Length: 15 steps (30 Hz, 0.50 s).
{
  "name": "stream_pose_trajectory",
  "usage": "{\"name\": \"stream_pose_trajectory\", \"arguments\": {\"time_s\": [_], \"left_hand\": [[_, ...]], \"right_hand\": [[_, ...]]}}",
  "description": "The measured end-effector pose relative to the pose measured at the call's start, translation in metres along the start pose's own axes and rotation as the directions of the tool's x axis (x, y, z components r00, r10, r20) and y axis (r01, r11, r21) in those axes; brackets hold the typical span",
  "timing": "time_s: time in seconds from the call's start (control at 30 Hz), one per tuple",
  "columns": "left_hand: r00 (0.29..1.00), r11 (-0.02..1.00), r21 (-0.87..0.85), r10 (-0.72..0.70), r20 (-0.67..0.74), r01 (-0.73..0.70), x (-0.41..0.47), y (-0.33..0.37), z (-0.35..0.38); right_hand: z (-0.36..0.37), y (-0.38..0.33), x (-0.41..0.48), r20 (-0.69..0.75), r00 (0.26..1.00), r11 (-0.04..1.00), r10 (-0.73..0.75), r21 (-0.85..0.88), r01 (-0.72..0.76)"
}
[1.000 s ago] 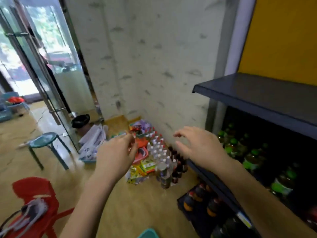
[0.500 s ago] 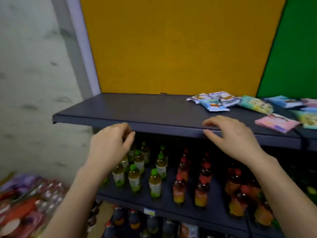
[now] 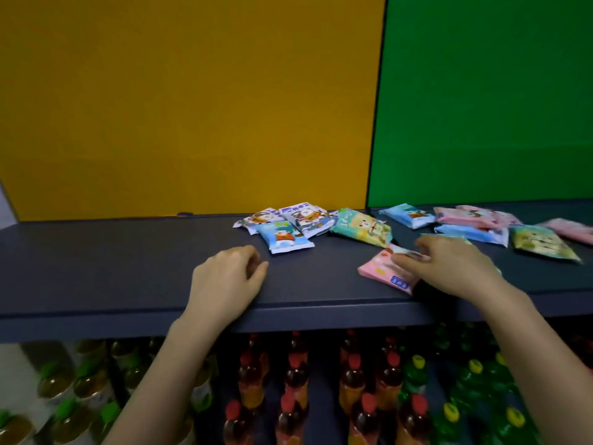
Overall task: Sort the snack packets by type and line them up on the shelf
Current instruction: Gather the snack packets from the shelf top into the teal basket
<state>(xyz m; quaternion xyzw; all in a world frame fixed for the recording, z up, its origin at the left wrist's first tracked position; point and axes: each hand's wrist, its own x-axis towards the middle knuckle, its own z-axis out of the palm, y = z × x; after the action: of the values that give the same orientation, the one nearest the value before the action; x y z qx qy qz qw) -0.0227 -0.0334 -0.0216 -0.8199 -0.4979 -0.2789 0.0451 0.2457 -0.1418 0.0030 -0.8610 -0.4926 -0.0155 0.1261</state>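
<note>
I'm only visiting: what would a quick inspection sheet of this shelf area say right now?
Surface: dark shelf, left part bare, packets toward the right.
Job's things: snack packets lie mixed and unsorted, some overlapping; a pink packet sits near the front edge.
Clutter: nothing seen.
Hands: left hand rests on the shelf, holding nothing; right hand touches the pink packet, grip unclear.
Cables: nothing seen.
Surroundings: yellow panel and green panel behind; drink bottles on the level below.

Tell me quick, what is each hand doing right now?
Left hand: open, loosely curled, holding nothing.
Right hand: touching the pink packet; whether it grips cannot be told.
</note>
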Motion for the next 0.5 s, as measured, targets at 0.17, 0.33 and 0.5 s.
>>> {"name": "stream_pose_trajectory", "arguments": {"time_s": [0.17, 0.33, 0.5], "left_hand": [[0.992, 0.997, 0.003, -0.079, 0.1, 0.079, 0.03, 0.008, 0.025], [0.933, 0.974, -0.033, -0.202, 0.297, 0.222, 0.064, 0.011, 0.037], [0.883, 0.958, -0.057, -0.236, 0.405, 0.282, 0.118, 0.015, 0.057]], "right_hand": [[0.016, -0.001, 0.019, 0.066, 0.996, 0.997, 0.052, -0.059, -0.048], [0.026, -0.02, 0.041, 0.118, 0.993, 0.999, -0.031, 0.015, 0.03], [0.028, -0.032, 0.045, 0.128, 0.991, 0.999, 0.039, 0.031, -0.043]]}}
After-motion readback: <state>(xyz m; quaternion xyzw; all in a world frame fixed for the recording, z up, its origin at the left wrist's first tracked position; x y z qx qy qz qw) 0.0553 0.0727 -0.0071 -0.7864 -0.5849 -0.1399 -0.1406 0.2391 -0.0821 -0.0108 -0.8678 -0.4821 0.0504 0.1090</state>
